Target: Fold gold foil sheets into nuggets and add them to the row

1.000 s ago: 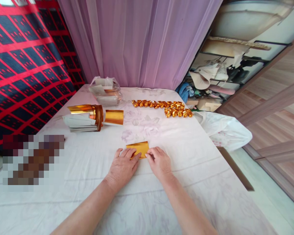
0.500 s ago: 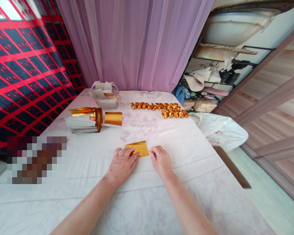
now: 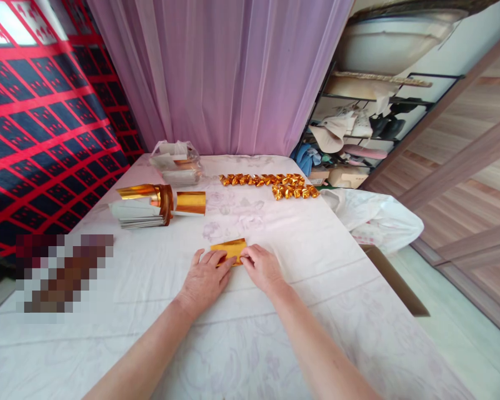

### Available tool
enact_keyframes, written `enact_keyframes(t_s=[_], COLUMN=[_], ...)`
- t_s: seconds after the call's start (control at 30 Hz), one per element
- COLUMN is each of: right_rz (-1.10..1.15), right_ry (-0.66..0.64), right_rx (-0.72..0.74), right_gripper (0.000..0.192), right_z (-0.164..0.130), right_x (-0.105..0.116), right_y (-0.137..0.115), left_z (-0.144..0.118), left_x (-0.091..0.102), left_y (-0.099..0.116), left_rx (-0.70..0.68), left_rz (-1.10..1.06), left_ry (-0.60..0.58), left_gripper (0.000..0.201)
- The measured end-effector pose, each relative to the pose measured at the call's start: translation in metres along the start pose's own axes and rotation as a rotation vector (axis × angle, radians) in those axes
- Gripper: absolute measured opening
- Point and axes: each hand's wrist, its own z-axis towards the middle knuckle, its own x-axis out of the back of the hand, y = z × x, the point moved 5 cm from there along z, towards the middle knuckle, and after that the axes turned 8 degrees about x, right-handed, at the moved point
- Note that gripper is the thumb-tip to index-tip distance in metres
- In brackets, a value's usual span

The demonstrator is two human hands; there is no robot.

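Observation:
A sheet of gold foil paper [image 3: 230,247] lies on the table in front of me, partly covered by my fingers. My left hand [image 3: 206,273] rests on its left part with the fingers stretched out and apart, pressing it down. At the sheet's right edge, my right hand [image 3: 261,268] has its thumb and fingers pinched on the paper; the exact grip is partly hidden. Beyond the hands, several folded gold foil pieces [image 3: 262,179] stand in two rows at the table's far right.
Stacks of gold and white paper [image 3: 144,208] lie at the left, with a gold sheet [image 3: 191,203] beside them. A clear plastic bag [image 3: 175,162] of paper stands behind. A white plastic bag [image 3: 383,219] hangs by the right edge, above a cardboard box [image 3: 394,280].
My right hand has moved left onto the right edge of the gold foil paper, covering more of it. My left hand stays on the sheet. The view has shifted slightly.

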Motion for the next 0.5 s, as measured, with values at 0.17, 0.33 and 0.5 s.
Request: enact_keyframes(t_s=[0.17, 0.33, 0.5], right_rz=[-0.032, -0.062, -0.050], right_ry=[-0.018, -0.036, -0.033], right_rx=[-0.006, 0.003, -0.005], right_gripper=[0.011, 0.010, 0.011], right_z=[-0.0017, -0.0015, -0.0024], right_x=[0.0027, 0.0020, 0.0018], right_y=[0.0007, -0.0014, -0.0001], left_z=[-0.0039, -0.0047, -0.0037], left_x=[0.0024, 0.0000, 0.0023], left_y=[-0.0004, -0.0003, 0.0021], left_rx=[-0.060, -0.070, -0.071], left_rz=[-0.005, 0.012, 0.005], left_ry=[-0.033, -0.113, -0.093], left_gripper=[0.035, 0.043, 0.042])
